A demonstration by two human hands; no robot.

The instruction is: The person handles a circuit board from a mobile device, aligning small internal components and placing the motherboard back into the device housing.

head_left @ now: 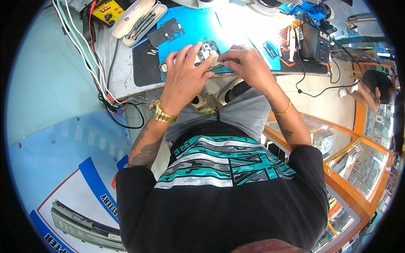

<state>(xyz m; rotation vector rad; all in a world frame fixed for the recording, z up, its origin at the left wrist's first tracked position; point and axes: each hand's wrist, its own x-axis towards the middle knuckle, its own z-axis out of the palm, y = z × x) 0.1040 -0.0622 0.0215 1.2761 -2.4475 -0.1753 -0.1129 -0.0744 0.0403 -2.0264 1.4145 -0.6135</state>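
Observation:
An opened smartphone [208, 49] lies near the front edge of the bench, with its inner parts and camera lenses showing. My left hand [185, 76] rests across it, fingers spread, covering its middle. At the phone's right end, the thumb and fingertips of my right hand [249, 66] are pinched together. Whatever is between those fingertips is too small to make out. Beyond my left hand, a thin black part with cutouts [172, 29] lies on the blue work mat [194, 21].
An open case [131, 19] of screwdrivers stands at the far left, near a yellow-faced instrument [109, 12]. On the right are a black device [313, 42] with trailing cables and a small blue item [270, 49]. Bright light washes out the bench's far middle. Another person [376, 86] is at far right.

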